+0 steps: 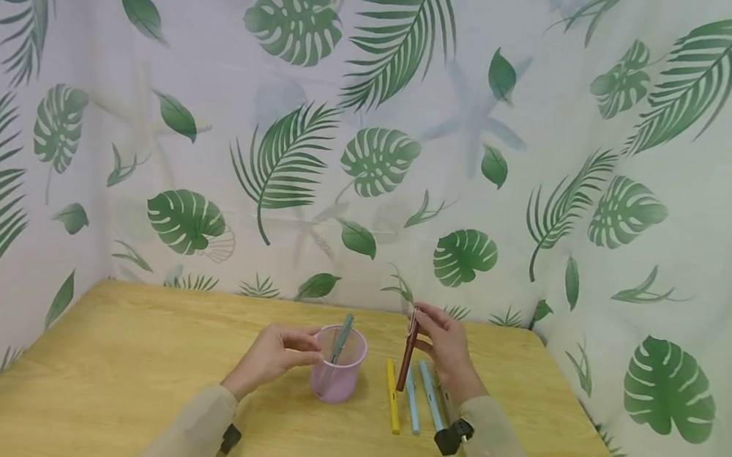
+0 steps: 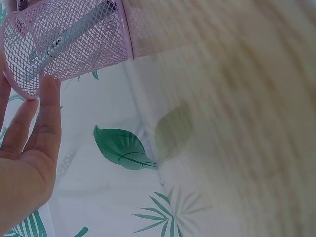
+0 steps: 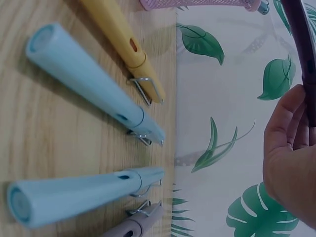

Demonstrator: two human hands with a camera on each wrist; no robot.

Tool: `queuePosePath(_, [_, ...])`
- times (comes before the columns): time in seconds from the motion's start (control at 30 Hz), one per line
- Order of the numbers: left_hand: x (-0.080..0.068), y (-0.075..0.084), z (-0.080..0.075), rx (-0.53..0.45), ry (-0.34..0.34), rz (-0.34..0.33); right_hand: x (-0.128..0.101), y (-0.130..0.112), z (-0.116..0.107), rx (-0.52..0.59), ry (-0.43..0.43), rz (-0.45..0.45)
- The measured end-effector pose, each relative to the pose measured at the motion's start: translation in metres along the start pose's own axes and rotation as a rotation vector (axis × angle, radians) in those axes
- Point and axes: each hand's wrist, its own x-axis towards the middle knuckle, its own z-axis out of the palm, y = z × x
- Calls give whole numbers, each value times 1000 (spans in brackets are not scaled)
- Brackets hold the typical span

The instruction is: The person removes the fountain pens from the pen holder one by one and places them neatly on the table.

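Observation:
My left hand [image 1: 277, 356] holds a pink mesh pen holder [image 1: 341, 384] near its rim, with the fingers and thumb at its left side. The holder stands upright, and a grey-green pen [image 1: 341, 338] leans inside it. In the left wrist view, fingertips [image 2: 49, 89] lie against the mesh wall by the rim. My right hand [image 1: 450, 347] pinches a dark red pen [image 1: 407, 357] near its clip end. This pen points downward, close over the yellow pen [image 1: 392, 396] in the head view.
Two light blue pens [image 3: 94, 84] and a greyish pen [image 3: 136, 222] lie beside the yellow one on the wooden table [image 1: 199, 315], right of the holder. A leaf-patterned cloth [image 1: 304, 178] rises behind the table and along both sides.

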Motion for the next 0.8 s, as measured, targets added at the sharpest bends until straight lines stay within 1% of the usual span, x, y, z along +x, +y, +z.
queuePosePath(0.1, [-2,-1,0,1,1,-10,1,3,-3,6,5,10])
queuePosePath(0.23, [-2,-1,0,7,8,-1,1,7,-10,-3,21,-11])
queuePosePath(0.33, [-2,-2,1,2,8,3,1,9,-17,-25,17,-20])
queuePosePath(0.47, [-3,-1,1,-4,2,-2,0,11,-25,-40,19,-1])
queuePosePath(0.63, [0,1,0,3,8,-12,2,8,-30,-60,40,6])
queuePosePath(0.8, [0,-1,-1,-4,-3,-10,3,8,-35,-68,53,21])
